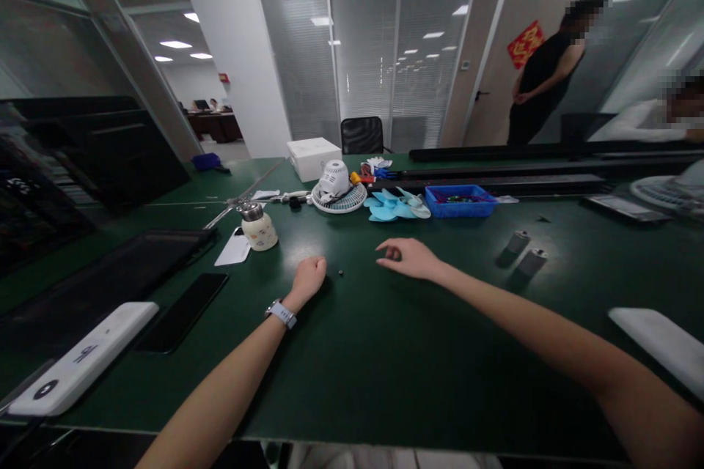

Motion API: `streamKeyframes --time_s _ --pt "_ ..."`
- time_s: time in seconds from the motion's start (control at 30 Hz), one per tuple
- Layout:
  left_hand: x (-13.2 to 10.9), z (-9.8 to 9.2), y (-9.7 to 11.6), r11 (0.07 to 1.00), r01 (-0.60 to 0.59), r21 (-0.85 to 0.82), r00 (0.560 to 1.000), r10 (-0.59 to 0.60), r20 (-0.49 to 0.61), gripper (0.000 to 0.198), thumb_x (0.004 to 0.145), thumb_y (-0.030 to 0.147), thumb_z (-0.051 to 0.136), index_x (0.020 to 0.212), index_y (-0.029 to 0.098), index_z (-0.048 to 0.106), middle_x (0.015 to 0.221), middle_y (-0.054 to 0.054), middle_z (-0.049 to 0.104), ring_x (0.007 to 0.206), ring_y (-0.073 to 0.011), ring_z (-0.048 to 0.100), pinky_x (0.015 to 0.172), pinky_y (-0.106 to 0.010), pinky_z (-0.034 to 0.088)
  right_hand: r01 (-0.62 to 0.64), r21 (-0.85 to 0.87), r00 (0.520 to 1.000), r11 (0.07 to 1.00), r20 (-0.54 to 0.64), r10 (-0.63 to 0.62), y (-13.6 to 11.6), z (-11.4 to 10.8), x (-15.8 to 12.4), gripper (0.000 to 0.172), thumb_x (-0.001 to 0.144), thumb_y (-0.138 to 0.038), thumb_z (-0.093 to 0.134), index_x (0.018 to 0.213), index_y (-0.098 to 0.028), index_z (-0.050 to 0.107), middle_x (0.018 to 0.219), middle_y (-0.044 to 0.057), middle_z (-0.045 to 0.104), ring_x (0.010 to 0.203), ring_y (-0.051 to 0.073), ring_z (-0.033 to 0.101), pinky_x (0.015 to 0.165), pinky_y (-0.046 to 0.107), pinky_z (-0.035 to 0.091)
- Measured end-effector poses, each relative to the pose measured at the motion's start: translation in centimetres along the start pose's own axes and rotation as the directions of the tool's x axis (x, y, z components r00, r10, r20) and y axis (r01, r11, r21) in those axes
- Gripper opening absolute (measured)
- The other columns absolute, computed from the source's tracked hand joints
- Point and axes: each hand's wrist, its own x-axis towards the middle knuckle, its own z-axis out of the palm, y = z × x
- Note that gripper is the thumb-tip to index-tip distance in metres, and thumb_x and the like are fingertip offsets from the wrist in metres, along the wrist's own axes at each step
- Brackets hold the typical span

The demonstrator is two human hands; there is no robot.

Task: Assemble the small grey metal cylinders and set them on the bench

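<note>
My left hand (309, 278), with a watch on the wrist, rests on the green table as a closed fist; nothing shows sticking out of it. A tiny dark metal piece (341, 273), too small to name, lies on the tabletop just right of that fist. Across from it, my right hand (410, 259) is held above the table, fingers curved and thumb apart, with nothing between them. Beyond the hands lie light blue fan blades (390, 205) and a white fan part with a round grille (339, 199). Two grey metal cylinders (525, 253) stand right of my right hand.
A blue tray (460, 211) of small parts and a white box (314, 159) stand farther back. On the left are a cream bottle (259, 229), a black phone (184, 314) and a white casing (85, 359). Another white casing (663, 341) lies right. Two people are beyond the table.
</note>
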Motion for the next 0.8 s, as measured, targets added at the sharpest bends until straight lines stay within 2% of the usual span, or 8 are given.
streamKeyframes --time_s 0.17,0.27,0.33,0.43,0.53,0.6,0.67,0.8 --pt "0.1 0.0 -0.1 1.000 0.010 -0.010 1.000 -0.010 0.005 0.029 0.076 0.024 0.032 0.048 0.020 0.036 0.049 0.001 0.041 0.052 -0.0126 0.039 0.053 -0.027 0.024 0.031 0.106 0.999 0.994 0.009 -0.032 -5.9 6.9 2.7 0.038 0.077 -0.055 0.062 0.104 -0.030 0.071 0.077 0.000 0.064 0.067 0.013 0.056 0.059 0.024 0.037" --pt "0.1 0.1 -0.2 0.999 0.020 -0.042 1.000 -0.020 0.001 0.028 0.075 0.026 0.033 0.048 0.020 0.036 0.048 0.002 0.037 0.052 -0.0122 0.038 0.053 -0.026 0.022 0.000 0.082 1.000 0.997 -0.026 0.002 -6.6 7.9 3.2 0.029 0.080 -0.051 0.060 0.094 -0.030 0.074 0.077 0.001 0.062 0.069 0.012 0.055 0.059 0.023 0.035" --pt "0.1 0.1 -0.3 0.997 0.018 -0.075 1.000 -0.018 0.000 0.027 0.074 0.027 0.032 0.048 0.019 0.036 0.048 0.003 0.036 0.052 -0.0119 0.037 0.053 -0.026 0.021 0.006 0.082 0.998 0.997 -0.056 -0.001 -6.1 7.1 2.9 0.026 0.082 -0.048 0.060 0.092 -0.030 0.075 0.080 0.001 0.063 0.070 0.011 0.055 0.060 0.023 0.035" --pt "0.0 0.2 -0.3 0.994 0.006 -0.110 1.000 -0.005 0.001 0.026 0.074 0.028 0.032 0.049 0.019 0.035 0.049 0.003 0.034 0.052 -0.0116 0.035 0.053 -0.026 0.021 -0.013 0.093 0.993 0.996 -0.117 0.023 -3.4 3.7 1.2 0.026 0.083 -0.047 0.059 0.095 -0.030 0.074 0.084 0.001 0.065 0.069 0.011 0.055 0.059 0.023 0.036" --pt "0.0 0.2 -0.3 0.993 -0.010 -0.115 1.000 0.011 0.006 0.025 0.074 0.029 0.032 0.050 0.019 0.035 0.050 0.003 0.034 0.053 -0.0116 0.036 0.053 -0.026 0.022 -0.136 0.058 0.954 0.989 -0.263 0.147 1.5 -2.0 -2.2 0.031 0.084 -0.048 0.056 0.099 -0.028 0.074 0.088 0.003 0.066 0.071 0.013 0.055 0.061 0.025 0.037" --pt "0.0 0.2 -0.3 0.994 -0.017 -0.108 1.000 0.019 0.010 0.026 0.074 0.029 0.032 0.051 0.019 0.036 0.050 0.003 0.036 0.053 -0.0118 0.037 0.053 -0.026 0.022 -0.310 -0.005 0.867 0.951 -0.411 0.281 5.3 -6.2 -5.1 0.032 0.083 -0.047 0.056 0.100 -0.025 0.074 0.093 0.005 0.067 0.074 0.015 0.056 0.064 0.026 0.038" --pt "0.0 0.3 -0.3 0.995 -0.021 -0.097 1.000 0.023 0.016 0.026 0.075 0.029 0.032 0.051 0.019 0.037 0.051 0.003 0.038 0.054 -0.0121 0.039 0.054 -0.026 0.023 -0.549 -0.070 0.741 0.833 -0.501 0.446 9.0 -9.8 -8.1 0.033 0.083 -0.045 0.058 0.100 -0.022 0.074 0.095 0.007 0.068 0.076 0.017 0.055 0.065 0.027 0.036" --pt "-0.1 0.2 -0.3 0.997 -0.021 -0.073 1.000 0.022 0.016 0.027 0.075 0.030 0.032 0.052 0.019 0.038 0.051 0.002 0.040 0.055 -0.0125 0.041 0.054 -0.025 0.024 -0.815 -0.122 0.551 0.567 -0.465 0.693 14.4 -13.6 -12.7 0.039 0.084 -0.047 0.054 0.110 -0.023 0.071 0.096 0.010 0.068 0.074 0.018 0.054 0.062 0.029 0.033"
